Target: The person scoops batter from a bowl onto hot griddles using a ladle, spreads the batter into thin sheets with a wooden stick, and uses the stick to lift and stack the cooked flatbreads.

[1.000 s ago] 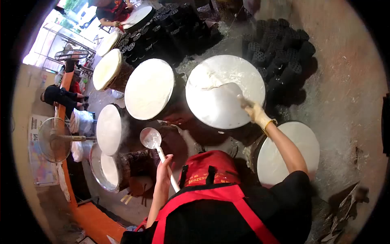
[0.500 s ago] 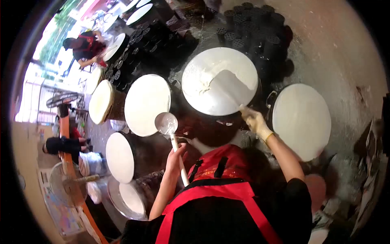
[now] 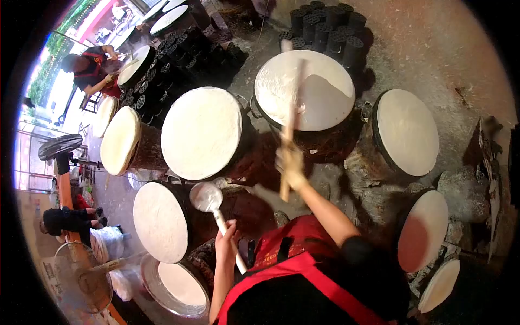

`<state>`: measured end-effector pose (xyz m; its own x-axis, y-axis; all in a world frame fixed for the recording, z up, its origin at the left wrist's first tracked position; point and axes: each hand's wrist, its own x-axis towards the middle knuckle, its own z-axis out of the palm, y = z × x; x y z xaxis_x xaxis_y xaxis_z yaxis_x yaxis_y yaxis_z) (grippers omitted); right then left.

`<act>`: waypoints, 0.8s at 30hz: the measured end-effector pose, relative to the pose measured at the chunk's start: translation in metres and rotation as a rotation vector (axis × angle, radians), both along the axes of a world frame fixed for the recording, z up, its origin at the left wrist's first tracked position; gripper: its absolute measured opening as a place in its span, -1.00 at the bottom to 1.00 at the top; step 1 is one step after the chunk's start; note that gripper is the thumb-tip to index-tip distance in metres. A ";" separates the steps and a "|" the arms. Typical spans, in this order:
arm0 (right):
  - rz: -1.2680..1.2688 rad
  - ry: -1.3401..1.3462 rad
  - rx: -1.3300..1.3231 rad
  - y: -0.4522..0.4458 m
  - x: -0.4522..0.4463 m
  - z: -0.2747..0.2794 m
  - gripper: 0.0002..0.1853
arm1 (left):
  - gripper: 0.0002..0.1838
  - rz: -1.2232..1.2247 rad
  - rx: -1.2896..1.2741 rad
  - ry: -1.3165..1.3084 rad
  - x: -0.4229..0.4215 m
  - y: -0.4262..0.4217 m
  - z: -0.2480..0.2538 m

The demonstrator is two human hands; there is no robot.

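My left hand [image 3: 226, 242] is closed round the white handle of a ladle [image 3: 206, 197], whose bowl is up near the round pans. My right hand [image 3: 291, 162], in a pale glove and blurred, grips a flat scraper [image 3: 289, 127]. Held roughly upright, the scraper crosses in front of a round pan [image 3: 328, 103], seen nearly edge-on. White batter covers the pan's left and upper part; a smooth greyish patch shows at its right. Left of it is a white-covered round pan [image 3: 201, 134].
More white-topped drums stand around, one at the right [image 3: 407, 132] and one at the lower left [image 3: 160, 222]. Black perforated cylinders [image 3: 322, 33] are behind. A large basin [image 3: 176, 287] and a fan [image 3: 84, 277] are lower left. Another person [image 3: 92, 70] works upper left.
My right hand has moved left and the scraper has turned from lying across the pan to upright. The ladle has shifted slightly left and down. The camera view has turned.
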<state>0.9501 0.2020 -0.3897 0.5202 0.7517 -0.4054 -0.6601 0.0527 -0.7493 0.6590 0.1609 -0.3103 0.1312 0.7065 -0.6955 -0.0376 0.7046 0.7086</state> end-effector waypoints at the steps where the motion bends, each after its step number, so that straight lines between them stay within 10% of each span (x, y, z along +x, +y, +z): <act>1: -0.052 -0.087 -0.029 0.052 -0.012 -0.009 -0.75 | -0.81 0.038 0.012 0.027 -0.011 -0.007 0.007; 5: -0.292 -0.719 -0.267 0.187 -0.022 -0.012 -0.58 | -0.80 0.179 0.032 0.039 -0.058 -0.034 -0.001; 9: -0.252 -0.423 -0.497 0.166 -0.026 -0.004 -0.69 | -0.77 0.219 -0.005 0.085 -0.070 -0.050 0.015; 15: -0.195 0.169 -0.092 0.024 -0.025 0.010 -0.84 | -0.77 0.156 0.006 0.019 -0.066 -0.034 0.007; 19: -0.132 -0.161 -0.211 -0.037 0.025 0.006 -0.86 | -0.82 0.069 0.042 -0.035 -0.054 -0.029 0.003; 21: -0.174 0.255 -0.158 -0.035 0.062 0.003 -0.90 | -0.82 0.047 0.072 -0.043 -0.046 -0.029 0.002; 24: -0.308 0.160 0.002 0.001 0.038 0.049 -0.69 | -0.81 0.009 0.071 -0.044 -0.032 -0.030 0.004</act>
<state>0.9884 0.2030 -0.3403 0.6530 0.5697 -0.4990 -0.7220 0.2694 -0.6372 0.6275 0.1306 -0.3058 0.1538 0.7551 -0.6374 -0.0758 0.6522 0.7543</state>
